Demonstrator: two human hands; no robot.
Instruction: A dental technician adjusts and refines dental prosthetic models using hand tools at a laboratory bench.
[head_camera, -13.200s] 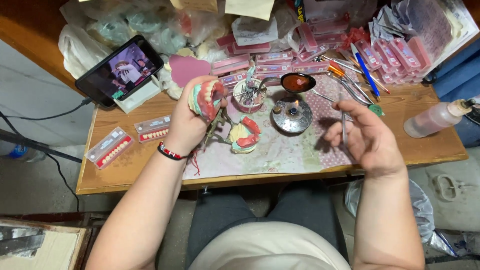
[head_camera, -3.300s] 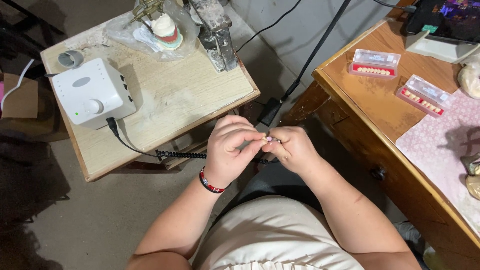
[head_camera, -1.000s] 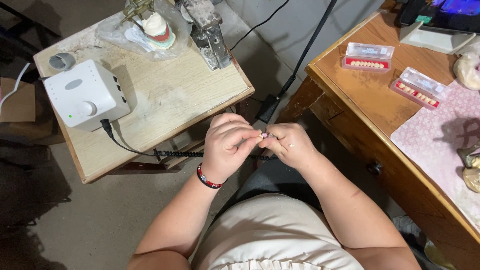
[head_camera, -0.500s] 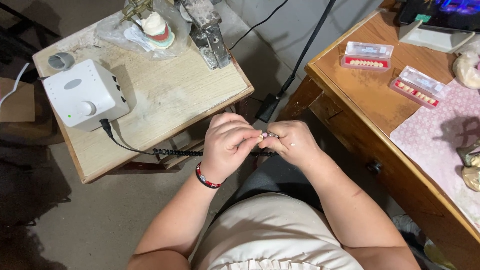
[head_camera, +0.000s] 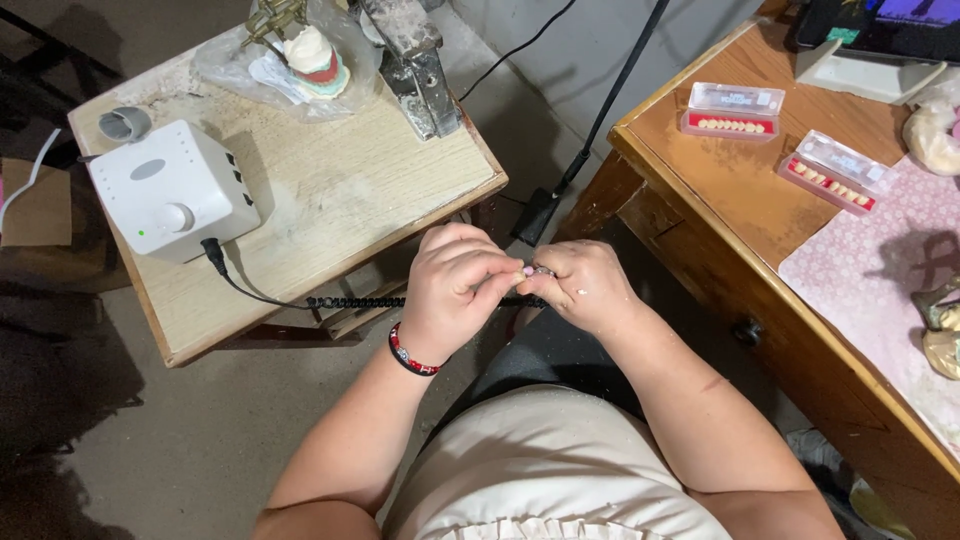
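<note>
Pink and tiny, a small piece (head_camera: 522, 272) is pinched between the fingertips of the left hand (head_camera: 458, 290) and the right hand (head_camera: 585, 288), above the lap, between the two tables. Both grips are closed tight on it; what it is cannot be told. It looks like fine work on the piece is being done, so slow, careful turning is called for. A black coiled cord (head_camera: 360, 301) is seen running to a white box (head_camera: 170, 190) on the pale tabletop (head_camera: 340, 190). Two clear cases (head_camera: 732, 110) with red trays of small teeth are laid on the brown tabletop (head_camera: 730, 200).
</note>
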